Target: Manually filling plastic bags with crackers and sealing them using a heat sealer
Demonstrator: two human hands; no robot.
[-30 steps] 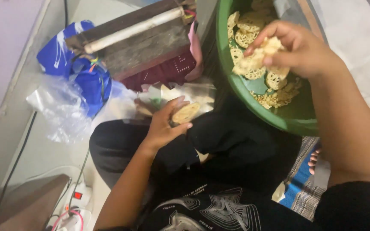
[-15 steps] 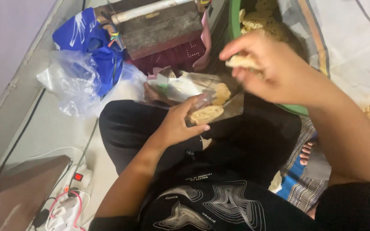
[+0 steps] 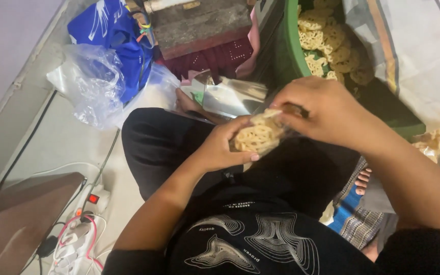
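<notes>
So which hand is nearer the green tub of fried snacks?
Right. The right hand sits just below the green tub, beside its rim, while the left hand is lower and further left, holding a snack packet.

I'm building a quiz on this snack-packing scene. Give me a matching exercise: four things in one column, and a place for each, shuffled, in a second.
Things:
1. round green plastic tub
2. crumpled blue plastic bag
3. white power strip with a red switch
4. small clear bag of lattice-shaped yellow snacks

Places:
A. between both hands, over the lap
B. upper right, holding loose snacks
C. lower left, on the floor
D. upper left, by the wall

Pairs: 1-B, 2-D, 3-C, 4-A
</notes>
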